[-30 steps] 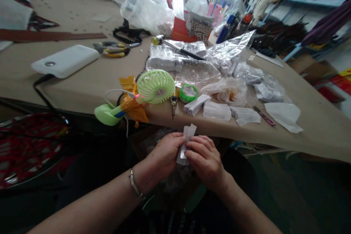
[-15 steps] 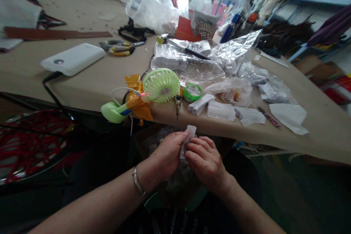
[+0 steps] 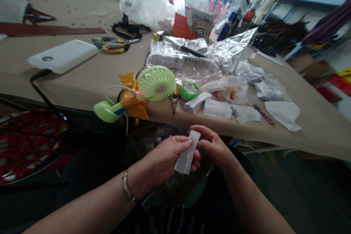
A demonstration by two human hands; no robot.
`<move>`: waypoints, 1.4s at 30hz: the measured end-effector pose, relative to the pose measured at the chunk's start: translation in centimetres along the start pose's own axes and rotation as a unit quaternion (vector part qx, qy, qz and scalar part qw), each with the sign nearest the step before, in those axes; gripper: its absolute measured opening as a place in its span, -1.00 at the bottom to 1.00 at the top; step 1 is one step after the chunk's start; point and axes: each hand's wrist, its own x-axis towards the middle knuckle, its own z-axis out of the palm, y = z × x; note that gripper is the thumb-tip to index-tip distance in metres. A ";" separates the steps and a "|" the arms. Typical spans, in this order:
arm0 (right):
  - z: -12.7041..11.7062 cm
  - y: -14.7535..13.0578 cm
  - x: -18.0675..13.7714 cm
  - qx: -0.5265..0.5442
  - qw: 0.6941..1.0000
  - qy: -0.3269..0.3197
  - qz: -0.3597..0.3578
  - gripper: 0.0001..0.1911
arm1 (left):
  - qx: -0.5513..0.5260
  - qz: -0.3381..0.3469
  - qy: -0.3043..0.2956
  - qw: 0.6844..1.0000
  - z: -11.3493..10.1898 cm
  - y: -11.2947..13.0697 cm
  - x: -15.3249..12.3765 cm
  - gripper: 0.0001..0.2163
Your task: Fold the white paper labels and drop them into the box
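A small stack of printed white paper labels [image 3: 187,155] is pinched in my left hand [image 3: 167,155], thumb on top and fingers underneath. The labels lie slanted and slightly fanned at the lower end, below the table edge. My right hand [image 3: 215,148] is at their upper right edge, its fingers apart and curving around the top end. Whether its fingertips touch the paper is hard to tell. On the table in front are several label piles [image 3: 217,109], a soldering iron [image 3: 174,104] with its tip toward me, and a round green tin [image 3: 189,90].
A green handheld fan [image 3: 157,83] is taped at the table edge, beside a white power bank [image 3: 63,56]. Thread snips [image 3: 263,114], pliers [image 3: 113,45], a hammer [image 3: 181,46] and clear plastic bags [image 3: 230,87] lie around. Beneath my hands is an open box [image 3: 145,135].
My right hand has moved off the face of the labels to their upper right, its fingers spreading. The labels are now more exposed and fanned in my left hand. The view has shifted slightly.
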 end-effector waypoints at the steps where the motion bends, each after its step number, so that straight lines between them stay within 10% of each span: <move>1: -0.2 0.2 0.3 0.058 0.996 -0.061 0.022 -0.50 | 0.000 -0.008 -0.009 1.000 0.1 -0.1 -0.1 -0.81; 6: -0.2 0.9 1.1 0.172 0.964 -0.200 0.044 -0.54 | 0.009 -0.053 -0.024 0.998 0.3 -0.6 -0.6 -0.82; 27: 0.9 1.0 1.2 0.185 0.955 -0.223 0.067 -0.78 | -0.077 -0.054 -0.081 0.992 -0.4 -2.3 -0.9 -0.87; 32: 1.2 1.0 0.8 0.125 0.979 -0.149 0.064 -0.55 | -0.101 -0.044 -0.071 0.991 -0.9 -2.2 -0.8 -0.83; 35: 1.7 1.0 -0.2 0.001 1.000 0.000 -0.016 -0.56 | -0.129 -0.009 -0.009 0.992 -1.2 -2.0 -0.6 -0.80; 38: 2.3 0.8 -1.9 -0.260 0.948 0.130 -0.133 -0.81 | -0.154 0.033 0.089 0.983 -1.4 -1.9 -0.4 -0.83; 42: 3.3 1.0 -3.5 -0.527 0.825 0.081 -0.187 -0.77 | -0.151 0.065 0.137 0.977 -1.0 -2.0 -0.3 -0.84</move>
